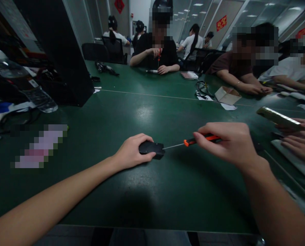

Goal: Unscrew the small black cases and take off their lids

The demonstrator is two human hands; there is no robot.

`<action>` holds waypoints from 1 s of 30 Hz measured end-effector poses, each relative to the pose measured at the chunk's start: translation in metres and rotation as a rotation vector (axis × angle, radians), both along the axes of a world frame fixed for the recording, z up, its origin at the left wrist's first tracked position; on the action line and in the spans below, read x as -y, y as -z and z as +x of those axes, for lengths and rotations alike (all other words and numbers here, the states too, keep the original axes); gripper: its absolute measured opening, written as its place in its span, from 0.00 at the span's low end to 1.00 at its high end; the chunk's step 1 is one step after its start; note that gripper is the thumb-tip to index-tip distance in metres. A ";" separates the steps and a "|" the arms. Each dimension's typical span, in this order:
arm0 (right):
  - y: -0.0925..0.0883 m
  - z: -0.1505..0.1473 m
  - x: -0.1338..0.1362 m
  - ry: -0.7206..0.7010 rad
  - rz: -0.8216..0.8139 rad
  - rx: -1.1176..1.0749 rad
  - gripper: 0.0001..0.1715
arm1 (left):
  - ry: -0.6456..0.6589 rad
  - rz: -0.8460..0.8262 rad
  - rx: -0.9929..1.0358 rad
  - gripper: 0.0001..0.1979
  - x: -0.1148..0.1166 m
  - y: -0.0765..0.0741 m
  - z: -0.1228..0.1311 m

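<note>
My left hand (132, 152) is closed round a small black box-shaped device (152, 149) and presses it on the green table (152, 112). My right hand (226, 141) pinches an orange-and-black screwdriver (198, 140). Its thin metal shaft runs left, and the tip meets the right end of the black device. Both forearms reach in from the near edge of the table.
A clear plastic bottle (27, 87) lies at the left beside a large black case (62, 54). A small cardboard box (228, 95) and cables sit at the far right. Another person's hands (299, 136) hold a phone at the right edge. Several people sit round the table.
</note>
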State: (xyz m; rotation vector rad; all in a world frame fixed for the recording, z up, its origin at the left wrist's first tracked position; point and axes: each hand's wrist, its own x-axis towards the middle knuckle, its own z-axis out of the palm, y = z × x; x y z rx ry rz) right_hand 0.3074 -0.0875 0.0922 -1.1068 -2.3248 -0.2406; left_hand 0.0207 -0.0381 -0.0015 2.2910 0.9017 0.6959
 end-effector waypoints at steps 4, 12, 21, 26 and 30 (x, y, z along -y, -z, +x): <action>0.009 0.016 -0.003 0.087 0.017 -0.094 0.16 | -0.006 -0.003 -0.029 0.17 -0.002 -0.001 0.000; 0.030 0.015 -0.016 0.095 -0.088 -0.205 0.17 | 0.010 0.002 -0.065 0.17 -0.004 0.001 -0.002; 0.076 0.016 -0.045 0.194 -0.448 -0.325 0.28 | -0.001 0.028 -0.065 0.17 -0.004 0.002 -0.002; 0.078 0.020 -0.047 0.205 -0.460 -0.303 0.30 | 0.006 0.036 -0.055 0.16 -0.004 0.003 -0.002; 0.076 0.025 -0.048 0.231 -0.441 -0.300 0.32 | 0.021 0.036 -0.050 0.17 -0.004 0.003 -0.002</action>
